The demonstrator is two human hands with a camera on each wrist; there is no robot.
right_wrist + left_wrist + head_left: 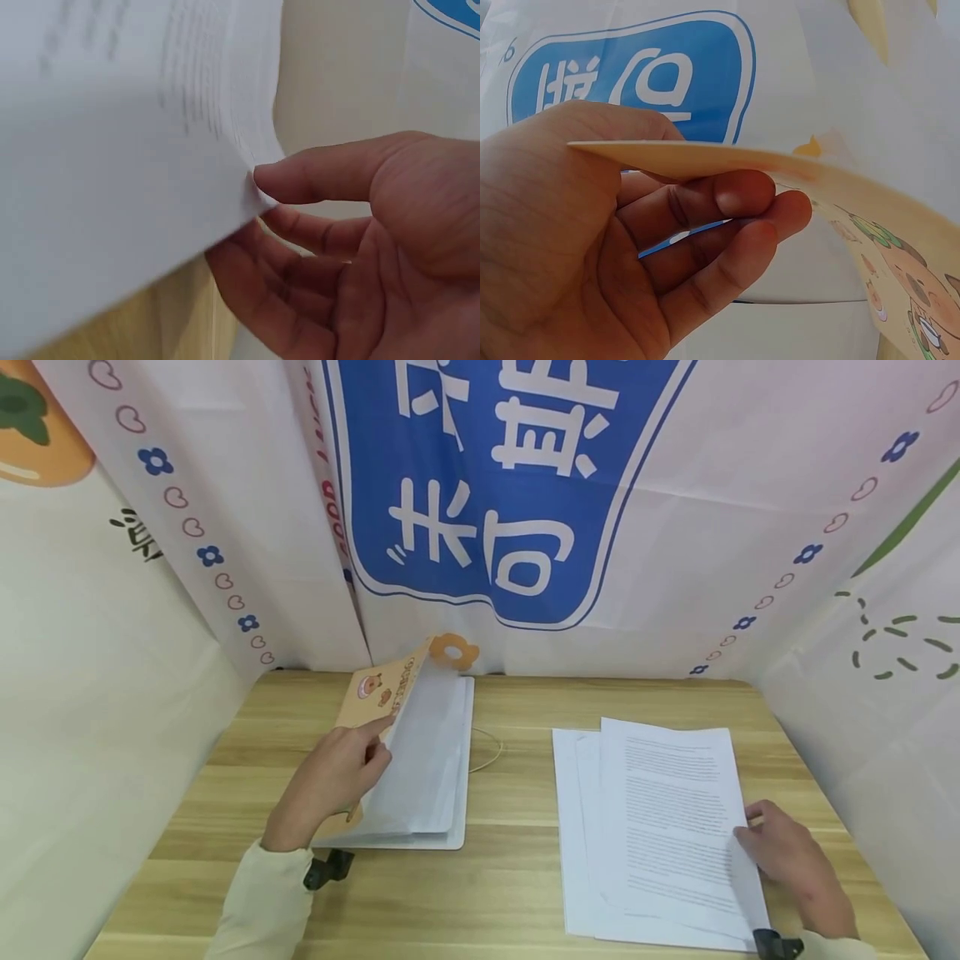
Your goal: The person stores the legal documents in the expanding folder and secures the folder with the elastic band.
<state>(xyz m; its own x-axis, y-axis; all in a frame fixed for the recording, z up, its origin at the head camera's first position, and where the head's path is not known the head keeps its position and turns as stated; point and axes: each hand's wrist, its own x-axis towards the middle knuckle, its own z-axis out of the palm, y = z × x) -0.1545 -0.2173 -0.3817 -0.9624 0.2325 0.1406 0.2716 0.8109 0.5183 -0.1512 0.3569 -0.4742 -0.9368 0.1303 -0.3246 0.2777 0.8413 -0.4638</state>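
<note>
My left hand [330, 781] pinches the raised tan cover of a folder [438, 768] on the left of the table. In the left wrist view the cover [780, 161] passes between the thumb and the curled fingers [742, 195]; cartoon figures decorate its outside. Translucent sleeves lie inside the partly opened folder. At the right, my right hand [791, 852] pinches the right edge of a printed sheet [675, 827]. The right wrist view has the thumb on top of the sheet's edge [247, 195] and fingers beneath. More white sheets [577, 835] lie under it, their left edges showing.
A thin elastic cord [495, 747] loops out from the folder's right side. The wooden table [510, 893] meets hanging printed cloth [637, 568] at the back and sides. An orange flower shape [453, 652] shows behind the folder's top.
</note>
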